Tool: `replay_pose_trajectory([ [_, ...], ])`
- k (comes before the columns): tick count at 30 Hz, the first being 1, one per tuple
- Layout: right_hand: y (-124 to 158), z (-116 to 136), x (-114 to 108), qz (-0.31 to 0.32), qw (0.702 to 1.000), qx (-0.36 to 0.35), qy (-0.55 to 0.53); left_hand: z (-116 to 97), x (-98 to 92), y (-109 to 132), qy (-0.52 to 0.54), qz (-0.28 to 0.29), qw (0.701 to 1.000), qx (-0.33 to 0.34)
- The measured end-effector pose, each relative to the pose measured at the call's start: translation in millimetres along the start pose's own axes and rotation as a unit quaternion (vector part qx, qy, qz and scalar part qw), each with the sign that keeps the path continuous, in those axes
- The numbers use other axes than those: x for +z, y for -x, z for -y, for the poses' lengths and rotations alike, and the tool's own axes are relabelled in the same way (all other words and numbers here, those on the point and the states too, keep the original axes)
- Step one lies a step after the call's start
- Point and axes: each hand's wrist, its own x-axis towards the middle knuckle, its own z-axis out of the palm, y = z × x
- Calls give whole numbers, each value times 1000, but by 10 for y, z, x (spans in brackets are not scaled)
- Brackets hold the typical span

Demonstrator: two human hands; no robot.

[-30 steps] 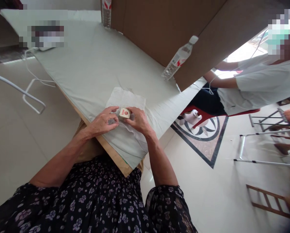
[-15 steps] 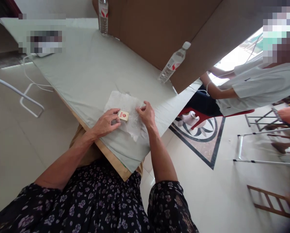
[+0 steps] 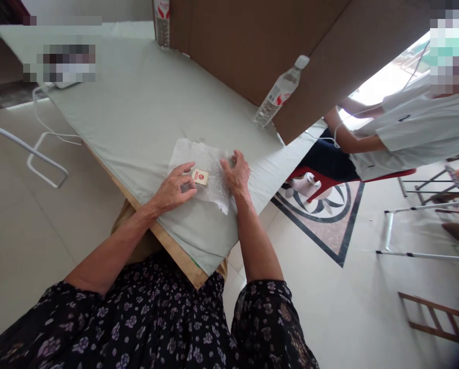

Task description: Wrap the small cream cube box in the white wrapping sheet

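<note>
A small cream box [image 3: 200, 177] with a red mark lies on a sheet of white bubble wrap [image 3: 199, 156] spread on the pale green table cover [image 3: 137, 107]. My left hand [image 3: 174, 187] rests on the wrap with thumb and fingers pinching the box's left side. My right hand [image 3: 236, 171] is on the wrap just right of the box, fingers curled and gripping the wrap's right part, which is lifted and crumpled near the table edge.
Two clear water bottles [image 3: 277, 95] [image 3: 162, 20] stand against a tall cardboard panel [image 3: 252, 46] behind the wrap. A white device with a cable [image 3: 62, 82] sits at the far left. Another person [image 3: 402, 133] sits to the right on a red chair. Metal frames stand on the floor.
My right hand left the box and moved right onto the bubble wrap, gathering its right side. My left hand stayed on the box, which lies flat now.
</note>
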Motion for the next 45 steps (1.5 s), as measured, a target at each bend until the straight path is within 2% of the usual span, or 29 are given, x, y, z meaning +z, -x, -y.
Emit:
replay_pose_trajectory([
  [4, -35, -33, 64, 15, 1000, -8, -7, 13, -5, -43, 22, -3, 1000, 13],
  [7, -30, -47, 97, -10, 999, -2, -38, 29, -4, -53, 48, -22, 999, 8],
  [10, 75, -11, 48, -53, 994, -13, -90, 21, 5, -47, 73, -44, 996, -12],
  [12, 216, 53, -47, -55, 989, -39, -134, -2, 11, -47, 91, -58, 994, -31],
  [13, 300, 94, -112, -37, 985, -55, -162, -17, 13, -50, 100, -63, 992, -41],
  [16, 540, 232, -334, 71, 963, -81, -247, -63, 8, -77, 121, -67, 988, -70],
  [18, 636, 319, -454, 138, 952, -91, -258, -85, -3, -110, 127, -66, 986, -84],
  [20, 666, 389, -509, 166, 952, -106, -233, -98, -15, -152, 126, -65, 986, -92],
  [22, 652, 435, -489, 165, 959, -119, -198, -102, -29, -196, 124, -65, 985, -102],
  [28, 599, 432, -238, 137, 973, -96, -156, -100, -79, -262, 135, -47, 981, -128],
  [32, 607, 411, -186, 106, 984, -88, -116, -90, -70, -267, 139, -63, 977, -149],
  [34, 636, 433, -210, 62, 990, -108, -60, -86, -55, -277, 140, -69, 974, -163],
  [36, 702, 482, -239, -14, 989, -147, 10, -89, -45, -291, 143, -72, 972, -172],
  [38, 804, 545, -247, -86, 974, -197, 69, -99, -42, -306, 146, -70, 970, -179],
  [39, 862, 575, -236, -101, 965, -225, 90, -107, -42, -313, 146, -66, 970, -183],
  [42, 1008, 626, -148, -65, 943, -298, 132, -129, -44, -328, 137, -62, 970, -189],
  [45, 1055, 621, -55, -5, 936, -314, 158, -140, -61, -327, 124, -65, 972, -189],
])
